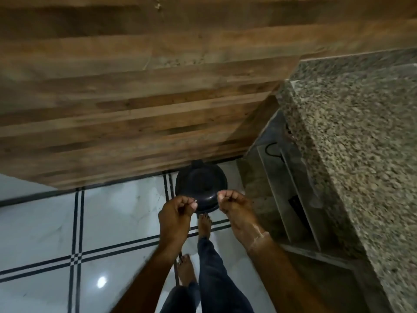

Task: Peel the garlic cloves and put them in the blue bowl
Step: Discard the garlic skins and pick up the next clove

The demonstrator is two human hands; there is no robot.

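Both curled above bin [200,184]: left hand [177,213], right hand [234,205].

Tiny indistinct pale speck [195,202] at thumb of left hand [177,211]; motion-blurred wooden panelling [135,98]

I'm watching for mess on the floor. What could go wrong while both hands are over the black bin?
The left hand pinches a small pale scrap above the near rim of the bin, not its middle; a light scrap could drift onto the glossy floor. The right hand is curled too; whether it holds anything is hidden. Bare feet stand just behind the bin, so anything dropped may be trodden or slipped on.
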